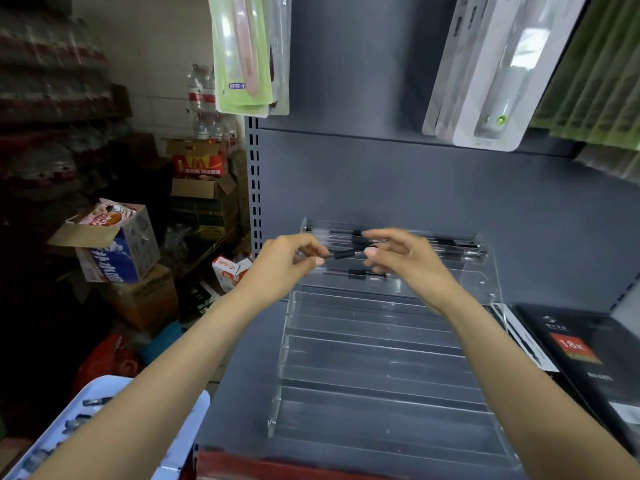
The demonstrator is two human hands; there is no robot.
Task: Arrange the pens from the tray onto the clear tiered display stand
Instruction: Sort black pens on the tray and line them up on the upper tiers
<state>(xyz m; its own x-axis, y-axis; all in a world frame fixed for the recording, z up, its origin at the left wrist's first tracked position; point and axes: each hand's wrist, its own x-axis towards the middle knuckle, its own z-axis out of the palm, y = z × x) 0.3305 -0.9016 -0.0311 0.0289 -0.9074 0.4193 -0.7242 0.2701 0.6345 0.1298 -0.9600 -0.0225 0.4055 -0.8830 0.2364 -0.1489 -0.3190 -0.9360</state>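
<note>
now, from the head view, both hands are raised over the upper tiers of the clear tiered display stand [381, 341], which sits on a grey shelf [239, 368]. the left hand [287, 258] has its fingers curled, pinching one end of a dark pen [346, 253]; the right hand [398, 254] meets the other end with thumb and fingertips, the remaining fingers loosely spread. the pen lies nearly level between them, just above the second tier from the top. several pens already lie along the top tier [450, 245], and one more pen [360, 273] rests lower, on the next step; the tiers below look bare. at the lower left, a pale blue tray [187, 420] holds more pens, partly hidden by the left forearm. judging by this, the step in hand is laying a pen into an upper tier, with most of the stand yet to fill. the next move calls for lowering the pen level into its groove, both ends settling together so it doesn't roll forward.
</note>
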